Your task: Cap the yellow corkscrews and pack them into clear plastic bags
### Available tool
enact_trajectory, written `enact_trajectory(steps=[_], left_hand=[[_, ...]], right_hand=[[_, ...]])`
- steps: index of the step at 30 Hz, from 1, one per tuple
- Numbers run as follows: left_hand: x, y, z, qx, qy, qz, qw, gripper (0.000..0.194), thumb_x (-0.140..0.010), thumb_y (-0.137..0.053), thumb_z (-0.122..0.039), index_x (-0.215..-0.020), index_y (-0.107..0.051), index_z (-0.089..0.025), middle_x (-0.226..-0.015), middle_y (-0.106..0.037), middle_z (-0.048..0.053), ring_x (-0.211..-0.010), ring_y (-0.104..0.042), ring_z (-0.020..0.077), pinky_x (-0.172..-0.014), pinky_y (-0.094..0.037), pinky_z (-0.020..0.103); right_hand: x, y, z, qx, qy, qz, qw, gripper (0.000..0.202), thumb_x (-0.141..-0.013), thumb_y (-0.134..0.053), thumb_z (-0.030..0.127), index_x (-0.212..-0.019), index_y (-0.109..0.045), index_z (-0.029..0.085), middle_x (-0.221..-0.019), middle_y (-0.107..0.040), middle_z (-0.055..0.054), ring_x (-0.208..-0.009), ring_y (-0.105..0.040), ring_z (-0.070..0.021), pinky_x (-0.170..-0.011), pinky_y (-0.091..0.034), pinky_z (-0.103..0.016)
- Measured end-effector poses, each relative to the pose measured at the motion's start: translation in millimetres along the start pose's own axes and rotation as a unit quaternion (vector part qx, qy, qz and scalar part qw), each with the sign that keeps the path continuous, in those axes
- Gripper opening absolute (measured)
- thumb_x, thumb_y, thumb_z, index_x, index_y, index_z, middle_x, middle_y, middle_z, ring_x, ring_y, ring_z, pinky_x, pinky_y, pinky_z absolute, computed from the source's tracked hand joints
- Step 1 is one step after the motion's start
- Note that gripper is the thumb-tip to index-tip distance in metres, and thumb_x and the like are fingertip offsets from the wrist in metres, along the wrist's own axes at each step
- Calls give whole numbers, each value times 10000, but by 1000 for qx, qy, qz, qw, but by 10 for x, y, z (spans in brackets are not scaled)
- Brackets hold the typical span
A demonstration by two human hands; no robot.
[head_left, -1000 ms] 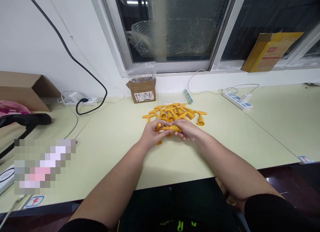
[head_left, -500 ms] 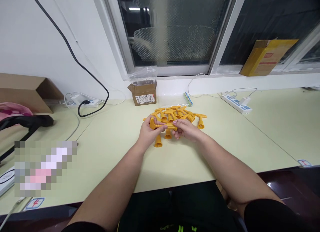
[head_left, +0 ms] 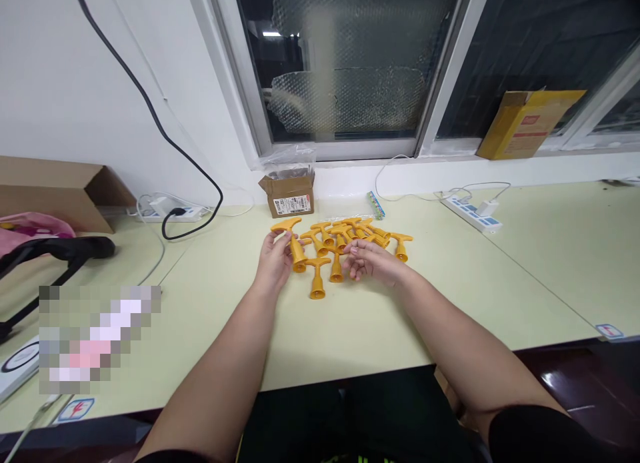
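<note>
My left hand (head_left: 274, 260) grips one yellow T-shaped plastic part (head_left: 293, 242) by its stem, held up at the left edge of a pile of several like parts (head_left: 353, 235) on the pale green table (head_left: 225, 303). My right hand (head_left: 367, 262) hovers just in front of the pile with fingers loosely curled and nothing in it. Two more yellow parts (head_left: 319, 278) lie on the table between my hands, their flared ends toward me.
A small cardboard box (head_left: 289, 194) stands behind the pile by the window sill. Power strips with cables lie at the left (head_left: 167, 214) and right (head_left: 473, 212). An open carton (head_left: 55, 190) and a black chair arm (head_left: 60, 250) are at far left. A yellow box (head_left: 527, 123) leans on the sill.
My hands have parted. The left hand has carried one yellow part off to the left and up; the right hand has let go and now holds nothing.
</note>
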State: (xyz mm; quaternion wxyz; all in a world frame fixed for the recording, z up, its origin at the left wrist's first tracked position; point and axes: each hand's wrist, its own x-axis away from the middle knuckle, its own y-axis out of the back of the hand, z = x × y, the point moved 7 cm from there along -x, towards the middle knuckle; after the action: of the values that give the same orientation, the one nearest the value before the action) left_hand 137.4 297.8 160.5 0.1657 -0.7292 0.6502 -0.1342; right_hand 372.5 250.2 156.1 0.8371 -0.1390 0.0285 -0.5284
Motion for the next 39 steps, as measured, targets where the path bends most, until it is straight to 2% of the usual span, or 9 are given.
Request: enact_trajectory(steps=[4, 9, 11, 15, 21, 24, 29, 33, 39], left_hand=[[-149, 403, -132, -178, -66, -118, 975, 444, -817, -743, -265, -1154, -454, -265, -946, -721, -2, -690, -702, 144, -589, -537, 242], [-300, 718, -77, -419, -2, -138, 898, 222, -813, -651, -214, -1031, -615, -233, -856, -694, 22, -624, -641, 163, -570, -479, 266], [-334, 760, -57, -482, 11, -132, 866, 252, -780, -660, -203, -1031, -661, -225, -872, -713, 34, -656, -645, 181, -604, -476, 283], [-322, 745, -66, -534, 29, -124, 836, 363, -702, -712, -191, -1061, -681, -231, -976, -748, 39, -759, -684, 209, -687, -494, 305], [-208, 602, -137, -645, 48, -60, 760, 260, -722, -700, -237, -980, -668, -237, -904, -761, 28, -724, -699, 209, -642, -487, 318], [-179, 533, -134, -654, 30, -40, 755, 226, -731, -690, -229, -956, -695, -241, -923, -774, 30, -755, -711, 211, -663, -506, 317], [-176, 460, -42, -625, 32, -6, 780, 286, -787, -686, -244, -1069, -732, -227, -1086, -787, 55, -818, -743, 198, -728, -547, 288], [-183, 440, -21, -629, 25, 6, 777, 322, -847, -665, -285, -1151, -727, -200, -1052, -791, 90, -787, -753, 213, -755, -560, 311], [-236, 439, -20, -619, -26, 6, 785, 309, -896, -634, -367, -1146, -710, -200, -1192, -750, 112, -844, -743, 214, -774, -562, 319]], right_hand=[[-18, 188, 29, 8, 25, -44, 999, 368, -790, -834, 462, -946, -604, 220, -810, -720, -12, -629, -657, -135, -558, -529, -259], [-52, 399, 66, 17, 58, -94, 994, 375, -751, -845, 450, -912, -608, 208, -749, -689, 1, -607, -629, -128, -551, -499, -256], [-54, 443, 82, 23, 62, -107, 992, 391, -728, -855, 454, -905, -612, 204, -736, -683, 4, -596, -619, -127, -538, -484, -254], [-36, 466, 123, 31, 66, -121, 990, 412, -690, -871, 456, -891, -615, 203, -729, -677, 9, -594, -606, -125, -529, -466, -250], [-6, 477, 180, 42, 78, -125, 988, 417, -680, -868, 470, -883, -618, 204, -734, -673, 14, -589, -597, -121, -517, -447, -244], [-6, 508, 177, 45, 78, -130, 987, 418, -683, -863, 472, -891, -621, 201, -744, -671, 17, -586, -594, -117, -513, -444, -240], [-17, 552, 163, 43, 84, -137, 986, 395, -695, -858, 455, -892, -629, 201, -742, -663, 22, -581, -596, -116, -502, -433, -235], [1, 620, 215, 43, 109, -164, 980, 341, -704, -838, 421, -867, -633, 203, -708, -646, 30, -543, -564, -104, -485, -409, -231], [169, 961, 434, 55, 199, -308, 929, 195, -701, -742, 325, -795, -610, 217, -628, -567, 55, -501, -491, -89, -470, -365, -231]])
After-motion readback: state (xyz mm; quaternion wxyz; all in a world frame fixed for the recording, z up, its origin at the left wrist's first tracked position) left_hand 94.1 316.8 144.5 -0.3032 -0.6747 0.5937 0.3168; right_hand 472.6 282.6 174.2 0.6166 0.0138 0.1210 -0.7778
